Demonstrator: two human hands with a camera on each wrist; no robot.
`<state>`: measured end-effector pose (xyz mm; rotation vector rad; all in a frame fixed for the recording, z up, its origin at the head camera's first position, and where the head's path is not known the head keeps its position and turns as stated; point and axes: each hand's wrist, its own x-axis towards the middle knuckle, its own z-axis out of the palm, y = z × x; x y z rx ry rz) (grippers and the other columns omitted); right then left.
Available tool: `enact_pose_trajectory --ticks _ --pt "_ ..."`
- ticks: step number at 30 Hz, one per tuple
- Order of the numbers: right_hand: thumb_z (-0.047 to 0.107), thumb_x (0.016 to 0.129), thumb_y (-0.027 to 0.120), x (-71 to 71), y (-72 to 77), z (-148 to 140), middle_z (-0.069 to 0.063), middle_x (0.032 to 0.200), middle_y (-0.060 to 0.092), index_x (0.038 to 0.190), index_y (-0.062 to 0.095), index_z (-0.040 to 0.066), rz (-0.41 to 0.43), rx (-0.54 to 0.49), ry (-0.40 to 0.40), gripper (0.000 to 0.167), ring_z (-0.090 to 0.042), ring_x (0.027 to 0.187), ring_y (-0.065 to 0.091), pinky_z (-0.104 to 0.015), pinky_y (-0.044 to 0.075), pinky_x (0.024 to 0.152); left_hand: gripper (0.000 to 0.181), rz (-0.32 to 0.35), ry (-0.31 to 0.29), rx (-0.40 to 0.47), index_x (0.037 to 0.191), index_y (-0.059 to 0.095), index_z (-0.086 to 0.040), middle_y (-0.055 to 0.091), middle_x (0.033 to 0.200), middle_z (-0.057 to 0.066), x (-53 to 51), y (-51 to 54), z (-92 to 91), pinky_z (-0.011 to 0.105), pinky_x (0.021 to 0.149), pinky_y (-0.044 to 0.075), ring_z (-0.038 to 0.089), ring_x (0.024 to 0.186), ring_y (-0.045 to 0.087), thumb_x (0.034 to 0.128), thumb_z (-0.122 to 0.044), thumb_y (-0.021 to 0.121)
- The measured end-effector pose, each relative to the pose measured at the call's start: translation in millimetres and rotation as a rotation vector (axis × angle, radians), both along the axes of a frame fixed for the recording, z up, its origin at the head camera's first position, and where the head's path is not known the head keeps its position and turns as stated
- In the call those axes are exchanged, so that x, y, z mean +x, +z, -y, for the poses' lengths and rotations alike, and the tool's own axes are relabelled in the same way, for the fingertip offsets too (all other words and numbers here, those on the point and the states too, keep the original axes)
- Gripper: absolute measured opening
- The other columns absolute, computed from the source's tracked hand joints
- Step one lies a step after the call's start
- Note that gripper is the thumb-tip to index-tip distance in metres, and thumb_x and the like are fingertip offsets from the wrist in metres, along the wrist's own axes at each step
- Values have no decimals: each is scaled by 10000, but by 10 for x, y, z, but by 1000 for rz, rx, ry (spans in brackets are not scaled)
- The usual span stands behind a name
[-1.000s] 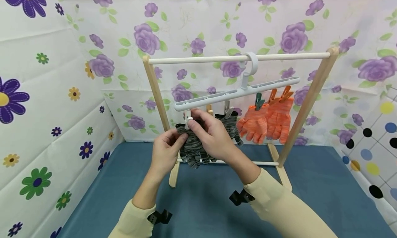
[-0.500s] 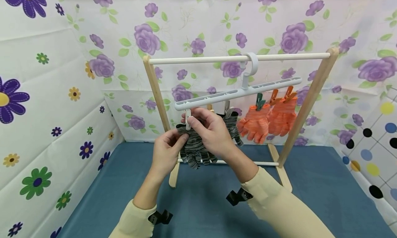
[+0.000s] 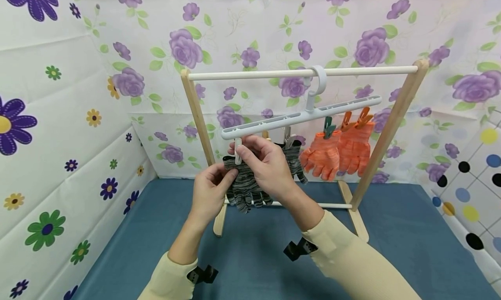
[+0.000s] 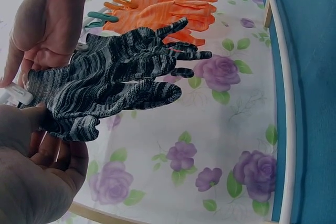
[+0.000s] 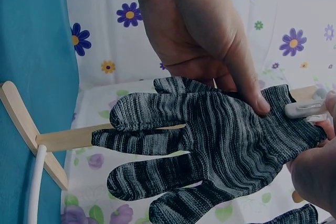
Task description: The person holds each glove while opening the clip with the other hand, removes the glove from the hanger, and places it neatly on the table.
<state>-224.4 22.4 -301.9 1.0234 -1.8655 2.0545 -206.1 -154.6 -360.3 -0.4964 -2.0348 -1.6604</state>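
A grey-and-black striped knit glove (image 3: 244, 185) hangs by its cuff from the left end of the white hanger (image 3: 274, 121), fingers down. On its cuff sits a white clothespin (image 3: 238, 151). My right hand (image 3: 270, 165) pinches that clothespin between thumb and fingers, just under the hanger bar. My left hand (image 3: 209, 189) pinches the cuff's left edge; in the right wrist view its thumb presses on the knit near the clothespin (image 5: 305, 109). Behind my right hand, a second striped glove (image 3: 293, 156) hangs from a grey clip, partly hidden.
Two orange gloves (image 3: 322, 154) hang from green and orange clips toward the hanger's right end. The hanger hooks over the top rod (image 3: 250, 75) of a wooden rack (image 3: 391, 135). The rack stands on a blue surface (image 3: 274, 256), with flowered cloth behind and at left.
The hanger and orange gloves have swayed slightly. My right hand's thumb has shifted a little on the clothespin, and its forearm has moved slightly left. My left hand keeps its place.
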Motion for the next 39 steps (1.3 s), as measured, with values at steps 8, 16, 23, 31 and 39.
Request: enact_pose_trajectory --ticks 8,16,23,31,39 --pt "146 1084 643 -7 -8 26 -115 1162 760 1264 708 9 -1 -18 -26 236 -244 1181 703 -382 501 1093 122 2 -4 11 1052 769 -27 628 775 94 -2 -17 4 265 583 416 187 645 504 1021 -144 750" --pt "147 1083 645 -2 -1 33 -127 1143 762 1248 711 -7 -3 -34 -33 235 -250 1169 706 -383 490 1105 115 6 -8 15 1041 770 -29 617 760 81 2 -22 1 267 577 411 183 636 496 1019 -140 752" --pt "144 1085 643 -2 -6 36 -123 1150 761 1261 695 -42 -5 -32 -33 261 -251 1180 700 -385 491 1104 109 2 1 8 1027 767 -24 610 748 76 5 -33 -1 264 570 406 183 631 494 1021 -132 747" --pt "151 1082 650 1 1 40 -119 1142 766 1255 707 -21 2 -27 -46 250 -246 1171 706 -382 492 1101 115 11 2 0 1040 769 -24 628 765 88 9 -55 11 265 570 403 184 633 493 1028 -135 739" --pt "159 1082 652 -3 3 42 -106 1135 770 1249 714 -10 4 -29 -46 246 -237 1159 712 -383 492 1102 120 15 -2 -1 1051 774 -25 689 832 112 10 -93 36 257 591 439 183 663 536 1019 -139 752"
